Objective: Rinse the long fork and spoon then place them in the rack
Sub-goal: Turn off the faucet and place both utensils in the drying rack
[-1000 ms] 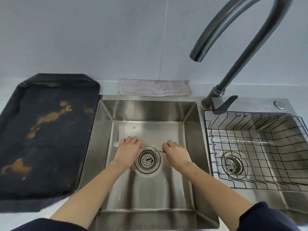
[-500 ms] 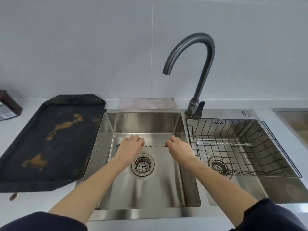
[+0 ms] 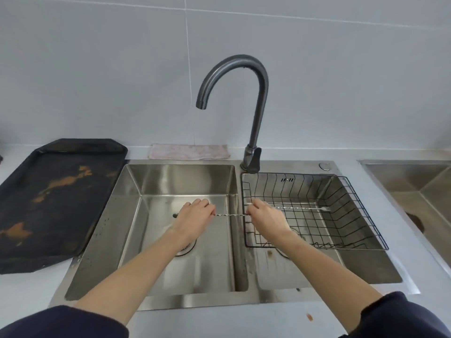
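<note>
Steel, thin and twisted, the long spoon point(image 3: 229, 215) looks light, stiff and slippery; left hand point(image 3: 192, 217) and right hand point(image 3: 266, 215) pinch its ends beside the rack point(image 3: 361, 213), where the fork point(image 3: 305, 208) lies.

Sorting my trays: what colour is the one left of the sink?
Black tray with orange-brown patches; head view.

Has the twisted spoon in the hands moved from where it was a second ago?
Yes. The spoon was over the left basin's drain; it is now up and rightward, its right end at the wire rack.
</note>
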`<move>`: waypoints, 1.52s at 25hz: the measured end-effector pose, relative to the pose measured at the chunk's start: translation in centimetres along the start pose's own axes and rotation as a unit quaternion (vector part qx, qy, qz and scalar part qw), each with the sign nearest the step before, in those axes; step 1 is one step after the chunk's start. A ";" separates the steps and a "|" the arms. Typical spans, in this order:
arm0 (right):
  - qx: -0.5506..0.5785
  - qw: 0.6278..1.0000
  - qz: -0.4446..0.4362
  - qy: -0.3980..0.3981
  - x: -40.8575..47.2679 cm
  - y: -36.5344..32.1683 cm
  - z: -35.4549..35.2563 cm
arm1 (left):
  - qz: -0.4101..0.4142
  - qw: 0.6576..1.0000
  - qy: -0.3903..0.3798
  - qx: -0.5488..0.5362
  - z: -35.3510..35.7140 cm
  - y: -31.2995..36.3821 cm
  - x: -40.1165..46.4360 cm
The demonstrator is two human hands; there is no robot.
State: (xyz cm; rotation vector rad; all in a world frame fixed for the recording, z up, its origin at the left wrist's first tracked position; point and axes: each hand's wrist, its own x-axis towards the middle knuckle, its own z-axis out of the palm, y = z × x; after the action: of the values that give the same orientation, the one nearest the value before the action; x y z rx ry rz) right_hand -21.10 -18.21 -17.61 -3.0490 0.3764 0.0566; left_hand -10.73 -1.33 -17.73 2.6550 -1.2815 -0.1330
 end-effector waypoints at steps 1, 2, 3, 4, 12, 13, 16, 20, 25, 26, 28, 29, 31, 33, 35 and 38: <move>-0.002 1.000 0.004 -0.001 -0.4 1.0 -0.1 | 0.003 1.000 -0.002 0.001 0.2 1.0 0.4; -0.004 1.000 0.008 -0.002 -0.8 2.0 -0.2 | 0.007 1.000 -0.003 0.005 0.3 2.0 0.9; -0.004 1.000 0.011 -0.001 -1.1 3.0 -0.3 | 0.011 1.000 -0.003 0.007 0.5 2.8 1.4; -0.005 1.000 0.011 0.003 -1.5 4.1 -0.5 | 0.014 1.000 -0.002 0.008 0.6 3.8 1.9; -0.014 1.000 0.010 0.012 -3.6 12.5 -0.7 | 0.039 0.999 -0.012 -0.002 2.2 10.0 5.7; -0.013 1.000 0.017 0.008 -3.8 13.4 -0.6 | 0.046 0.999 -0.017 -0.003 2.4 10.7 6.2; 0.006 0.999 0.048 -0.004 -4.1 16.0 -0.5 | 0.063 0.997 -0.038 -0.003 3.1 12.9 7.8; 0.029 0.997 0.063 -0.016 -3.8 18.6 0.5 | 0.070 0.995 -0.071 -0.002 4.5 14.4 9.9; 0.046 0.995 0.073 -0.054 -3.1 20.5 2.4 | 0.050 0.991 -0.124 0.004 6.9 15.0 11.6; 0.051 0.994 0.075 -0.063 -3.1 20.7 2.8 | 0.047 0.990 -0.135 0.005 7.4 15.0 11.7; 0.058 0.992 0.074 -0.089 -3.0 20.9 3.5 | 0.044 0.986 -0.160 0.010 8.4 15.0 11.9; 0.059 0.990 0.074 -0.109 -2.9 21.0 4.0 | 0.042 0.984 -0.172 0.010 8.8 14.9 12.0; 0.061 0.986 0.072 -0.139 -2.8 21.3 4.6 | 0.036 0.981 -0.188 0.005 9.8 14.9 12.1; 0.062 0.984 0.071 -0.154 -2.5 21.5 5.0 | 0.030 0.979 -0.200 0.004 10.6 14.8 12.2; 0.058 0.982 0.073 -0.166 -2.2 21.6 5.4 | 0.019 0.977 -0.212 -0.004 11.3 14.7 12.2; 0.054 0.979 0.072 -0.181 -1.8 21.6 5.7 | 0.005 0.977 -0.213 -0.010 11.9 14.6 12.2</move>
State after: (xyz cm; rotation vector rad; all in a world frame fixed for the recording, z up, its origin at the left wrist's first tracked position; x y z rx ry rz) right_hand -28.31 -38.22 -24.59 -2.8162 0.5470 0.5693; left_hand -16.22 -21.30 -26.29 2.6923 -1.3948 -0.7433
